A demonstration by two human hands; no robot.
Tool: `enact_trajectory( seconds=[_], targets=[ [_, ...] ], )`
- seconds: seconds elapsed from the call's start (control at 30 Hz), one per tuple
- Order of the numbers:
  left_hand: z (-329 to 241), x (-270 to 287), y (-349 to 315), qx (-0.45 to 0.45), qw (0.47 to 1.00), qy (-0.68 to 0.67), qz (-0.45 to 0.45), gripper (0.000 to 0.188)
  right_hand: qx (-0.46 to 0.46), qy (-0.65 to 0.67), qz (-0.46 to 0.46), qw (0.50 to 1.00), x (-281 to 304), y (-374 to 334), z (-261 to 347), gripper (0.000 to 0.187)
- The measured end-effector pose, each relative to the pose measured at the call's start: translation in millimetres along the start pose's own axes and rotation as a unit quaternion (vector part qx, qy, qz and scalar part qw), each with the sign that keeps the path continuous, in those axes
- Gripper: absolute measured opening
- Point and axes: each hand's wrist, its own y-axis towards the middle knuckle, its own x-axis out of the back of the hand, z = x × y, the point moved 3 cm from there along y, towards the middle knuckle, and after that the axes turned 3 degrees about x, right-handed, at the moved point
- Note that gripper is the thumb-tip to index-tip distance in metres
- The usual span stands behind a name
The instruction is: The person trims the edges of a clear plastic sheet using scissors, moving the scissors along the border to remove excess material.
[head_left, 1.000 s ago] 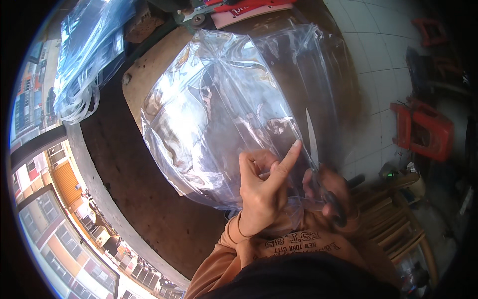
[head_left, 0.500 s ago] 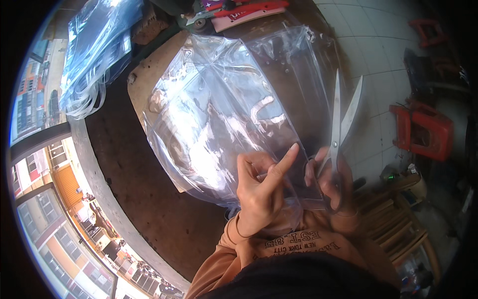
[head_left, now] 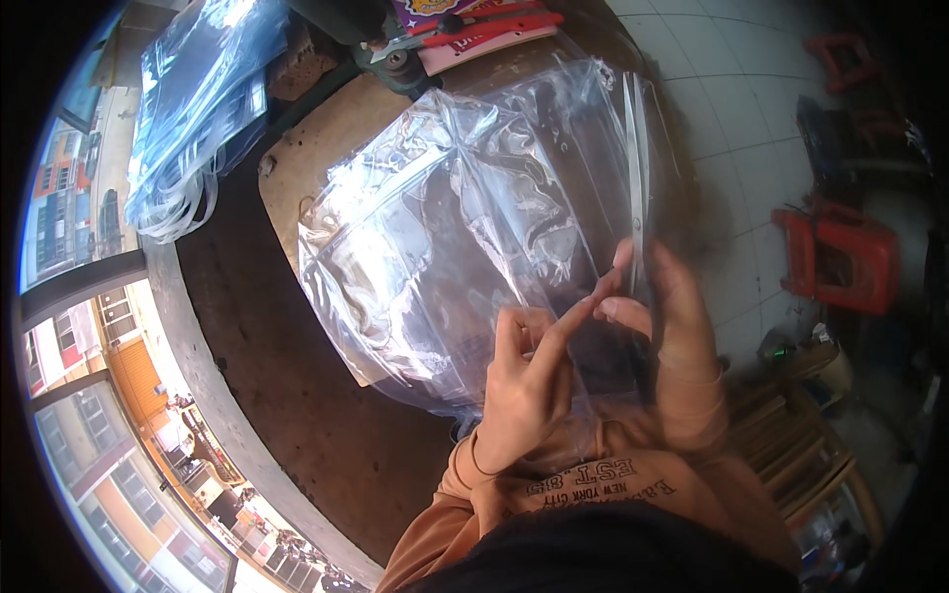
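Note:
A large clear plastic sheet [head_left: 415,257], creased and shiny, lies spread before me with its near edge against my sweatshirt. On this near part my left hand [head_left: 529,395] is closed, the index finger stretched toward my right hand. The plastic seems to be pinched under its curled fingers, though the grip is partly hidden. My right hand [head_left: 677,316] holds a pair of scissors [head_left: 636,168] by the handles at the sheet's right side. Their blades point away from me and are nearly together. Right thumb and left index fingertip are close to each other.
A pale board [head_left: 287,193] lies under the plastic. Behind stands a dark machine part [head_left: 397,67], beside red-handled tools [head_left: 494,28]. Bundled clear plastic with white strips [head_left: 198,109] sits far left. Red stools [head_left: 840,252] and a wooden rack [head_left: 806,455] are to the right.
The scissors' blades have come from spread to nearly together, and my right hand has moved up and left. My left hand has shifted slightly right; the plastic's folds have shifted.

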Motion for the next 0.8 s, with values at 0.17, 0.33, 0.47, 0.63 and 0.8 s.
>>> enact_trajectory(
  seconds=[0.17, 0.33, 0.47, 0.63, 0.8],
  targets=[
    [-0.2, 4.9, -0.5, -0.001, 1.0, 0.002, 0.024, 0.054, -0.023, -0.021, 0.003, 1.0, 4.6, 0.0, 5.5, 0.042],
    [-7.6, 5.0, -1.9, 0.007, 0.999, -0.006, 0.04, 0.055, -0.11, 0.096, 0.104, 0.984, -0.1, 4.6, -1.9, 0.046],
    [-6.8, 7.3, -1.7, -0.011, 0.999, 0.014, 0.039, 0.055, -0.13, 0.119, 0.136, 0.975, -3.5, 7.8, -0.5, 0.048],
    [-5.4, 10.7, -0.8, -0.048, 0.987, 0.142, 0.061, 0.053, -0.086, 0.083, 0.157, 0.98, -0.2, 14.3, -5.6, 0.049],
    [-25.0, 12.4, 47.2, -0.167, 0.894, 0.404, 0.098, 0.059, -0.092, 0.055, 0.083, 0.991, -3.9, 16.0, -6.2, 0.046]
  ],
)
